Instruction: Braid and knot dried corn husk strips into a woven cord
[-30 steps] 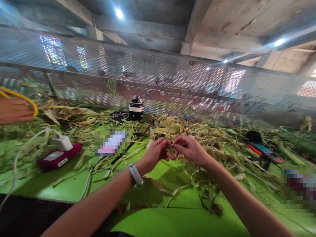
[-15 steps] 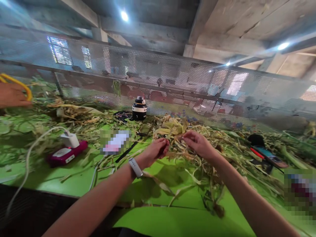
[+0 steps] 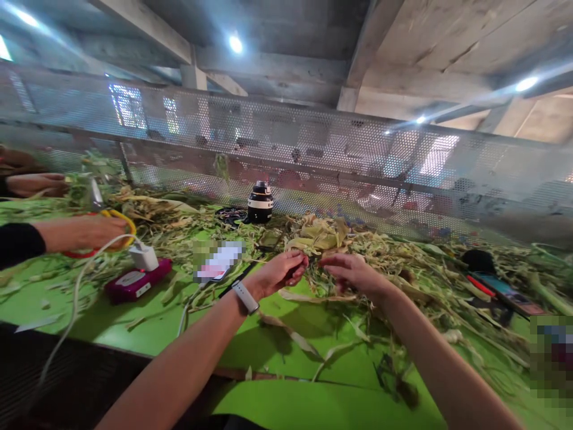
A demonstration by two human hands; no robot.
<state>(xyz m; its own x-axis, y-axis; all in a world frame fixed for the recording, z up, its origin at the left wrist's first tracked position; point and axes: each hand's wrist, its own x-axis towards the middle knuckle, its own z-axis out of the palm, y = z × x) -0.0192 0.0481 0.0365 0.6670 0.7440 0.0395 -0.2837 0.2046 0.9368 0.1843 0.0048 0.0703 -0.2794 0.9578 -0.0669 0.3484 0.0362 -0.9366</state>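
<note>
Left hand [image 3: 289, 272] pinched narrow, anything held too small to tell; right hand [image 3: 356, 276] loosely parted, just beside dry leaf strips [image 3: 320, 237] heaped tangled on green table [image 3: 277, 397], where a hasty sweep might snag and scatter them.

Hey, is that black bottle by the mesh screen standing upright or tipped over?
Upright. The black bottle has its cap at the top, and its pale band runs roughly level around it.

Withered leaves [image 3: 320, 237], a phone [image 3: 220, 261] and a maroon socket block [image 3: 128, 288] lie on the green table [image 3: 111, 331].
</note>
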